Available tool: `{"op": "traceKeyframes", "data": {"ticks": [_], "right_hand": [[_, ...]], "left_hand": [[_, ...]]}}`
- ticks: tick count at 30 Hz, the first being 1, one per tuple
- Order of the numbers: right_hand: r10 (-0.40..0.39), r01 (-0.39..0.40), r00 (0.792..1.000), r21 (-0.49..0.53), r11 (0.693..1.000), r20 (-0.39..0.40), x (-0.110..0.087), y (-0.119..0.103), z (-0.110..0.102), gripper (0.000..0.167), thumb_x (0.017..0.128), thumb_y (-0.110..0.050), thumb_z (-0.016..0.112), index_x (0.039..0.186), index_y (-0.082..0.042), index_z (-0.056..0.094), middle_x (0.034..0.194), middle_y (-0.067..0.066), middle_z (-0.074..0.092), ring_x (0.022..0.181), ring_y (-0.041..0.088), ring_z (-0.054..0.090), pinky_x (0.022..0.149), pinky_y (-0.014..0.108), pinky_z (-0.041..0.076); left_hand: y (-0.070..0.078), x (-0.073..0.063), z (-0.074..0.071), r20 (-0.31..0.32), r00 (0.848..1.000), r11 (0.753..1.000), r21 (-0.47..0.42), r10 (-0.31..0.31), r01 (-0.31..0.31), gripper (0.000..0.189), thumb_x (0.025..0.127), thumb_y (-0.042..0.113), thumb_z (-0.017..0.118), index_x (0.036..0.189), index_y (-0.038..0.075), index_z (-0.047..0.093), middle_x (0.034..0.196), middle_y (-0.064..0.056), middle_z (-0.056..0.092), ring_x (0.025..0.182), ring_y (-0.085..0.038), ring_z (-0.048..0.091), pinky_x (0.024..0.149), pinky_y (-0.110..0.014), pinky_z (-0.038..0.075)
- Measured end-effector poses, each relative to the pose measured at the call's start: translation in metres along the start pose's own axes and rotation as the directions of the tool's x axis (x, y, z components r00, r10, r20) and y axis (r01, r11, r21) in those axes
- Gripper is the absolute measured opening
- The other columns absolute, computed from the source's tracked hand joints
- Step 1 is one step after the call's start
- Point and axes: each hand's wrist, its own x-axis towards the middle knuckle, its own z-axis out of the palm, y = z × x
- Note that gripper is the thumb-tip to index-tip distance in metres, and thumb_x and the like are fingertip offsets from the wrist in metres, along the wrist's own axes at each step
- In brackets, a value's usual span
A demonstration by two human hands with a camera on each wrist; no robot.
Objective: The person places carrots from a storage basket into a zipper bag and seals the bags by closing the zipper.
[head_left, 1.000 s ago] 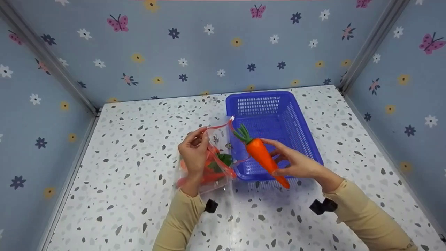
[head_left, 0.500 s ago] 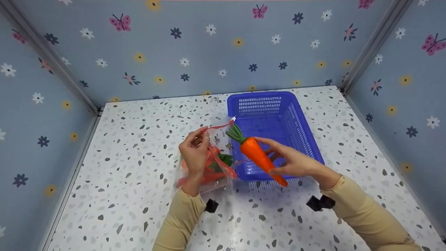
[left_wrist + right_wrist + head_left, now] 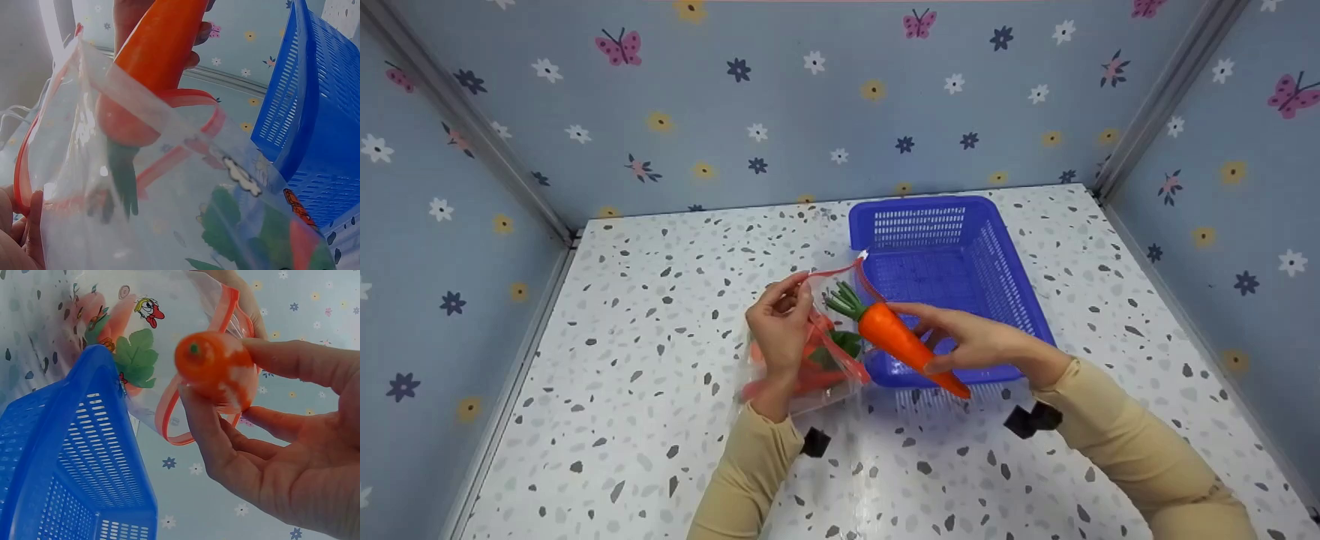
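My left hand (image 3: 781, 326) pinches the red-edged mouth of a clear plastic zip bag (image 3: 802, 401), holding it open. Orange and red pieces and green leaves (image 3: 135, 359) show through its printed film. My right hand (image 3: 979, 341) grips an orange toy carrot (image 3: 896, 337) between thumb and fingers, its green top (image 3: 846, 300) pointing left toward the bag. In the left wrist view the carrot's thick end (image 3: 129, 121) and green stalk show through the film at the bag's mouth. From the right wrist the carrot is seen tip-on, in front of the red zip strip (image 3: 169, 408).
A blue slotted plastic basket (image 3: 1020, 270) stands just right of the bag, beneath the right hand and carrot. The speckled white tabletop (image 3: 645, 315) is bounded by flower-patterned panels (image 3: 810, 112) at the back and sides.
My right hand has moved the carrot leftward, away from over the basket, so its green top is now at the bag's mouth. The left hand keeps its pinch on the bag edge.
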Motion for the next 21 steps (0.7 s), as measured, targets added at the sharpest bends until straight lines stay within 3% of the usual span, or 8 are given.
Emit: {"op": "traceKeyframes", "data": {"ticks": [3, 4, 8, 10, 11, 15, 21], "right_hand": [[0.064, -0.064, 0.998, 0.033, 0.997, 0.011, 0.007, -0.003, -0.002, 0.072, 0.080, -0.003, 0.060, 0.140, -0.023, 0.027, 0.111, 0.012, 0.050, 0.094, 0.025, 0.054, 0.079, 0.042, 0.045], [0.082, -0.083, 0.996, 0.050, 0.995, 0.014, 0.009, -0.004, -0.003, 0.070, 0.080, -0.005, 0.060, 0.140, -0.023, 0.029, 0.111, 0.012, 0.050, 0.094, 0.026, 0.053, 0.078, 0.041, 0.045], [0.140, -0.141, 0.990, 0.136, 0.981, 0.018, 0.019, -0.006, -0.005, 0.061, 0.081, -0.010, 0.059, 0.137, -0.016, 0.036, 0.111, 0.013, 0.052, 0.095, 0.026, 0.052, 0.076, 0.037, 0.046], [0.167, -0.166, 0.986, 0.188, 0.968, 0.009, 0.023, -0.006, -0.006, 0.055, 0.082, -0.011, 0.058, 0.134, -0.012, 0.040, 0.113, 0.014, 0.052, 0.093, 0.026, 0.052, 0.076, 0.035, 0.047], [0.181, -0.178, 0.983, 0.219, 0.959, 0.003, 0.026, -0.006, -0.006, 0.053, 0.082, -0.010, 0.057, 0.133, -0.010, 0.042, 0.114, 0.015, 0.052, 0.091, 0.028, 0.054, 0.075, 0.034, 0.047], [0.192, -0.172, 0.981, 0.326, 0.930, -0.032, 0.036, -0.003, -0.004, 0.044, 0.082, -0.009, 0.055, 0.126, -0.003, 0.049, 0.113, 0.017, 0.054, 0.085, 0.030, 0.057, 0.072, 0.035, 0.050], [0.172, -0.133, 0.983, 0.404, 0.905, -0.060, 0.051, 0.003, 0.004, 0.037, 0.084, -0.012, 0.056, 0.119, 0.003, 0.054, 0.107, 0.016, 0.058, 0.084, 0.027, 0.059, 0.076, 0.037, 0.049]], "left_hand": [[-0.001, 0.000, 0.000, -0.003, 1.000, 1.000, -0.009, 0.006, -0.006, 0.013, 0.077, -0.005, 0.060, 0.088, -0.009, 0.067, 0.071, -0.013, 0.059, 0.056, -0.012, 0.053, 0.049, -0.018, 0.044], [-0.013, 0.000, -0.001, 0.002, 1.000, 0.999, -0.036, 0.011, -0.011, 0.013, 0.078, -0.003, 0.061, 0.088, -0.007, 0.068, 0.072, -0.012, 0.059, 0.056, -0.011, 0.053, 0.049, -0.018, 0.044], [-0.018, 0.000, -0.002, 0.002, 1.000, 0.998, -0.067, 0.020, -0.020, 0.013, 0.078, 0.001, 0.063, 0.088, -0.004, 0.069, 0.072, -0.012, 0.059, 0.056, -0.015, 0.054, 0.048, -0.019, 0.044], [-0.034, 0.001, -0.005, 0.013, 0.999, 0.995, -0.098, 0.030, -0.029, 0.013, 0.078, 0.002, 0.063, 0.089, -0.001, 0.070, 0.072, -0.011, 0.059, 0.056, -0.015, 0.055, 0.047, -0.018, 0.044], [-0.026, 0.001, -0.005, 0.009, 1.000, 0.996, -0.081, 0.025, -0.025, 0.013, 0.078, 0.002, 0.064, 0.088, -0.002, 0.069, 0.072, -0.012, 0.059, 0.055, -0.017, 0.054, 0.046, -0.018, 0.043], [-0.040, 0.002, -0.007, 0.013, 0.999, 0.996, -0.076, 0.045, -0.043, 0.013, 0.078, 0.004, 0.064, 0.089, 0.002, 0.070, 0.072, -0.009, 0.059, 0.054, -0.015, 0.054, 0.045, -0.017, 0.044], [-0.009, 0.000, -0.002, -0.006, 1.000, 0.999, -0.022, 0.029, -0.029, 0.013, 0.078, -0.004, 0.061, 0.087, -0.010, 0.067, 0.071, -0.015, 0.059, 0.054, -0.013, 0.053, 0.048, -0.017, 0.045]]}}
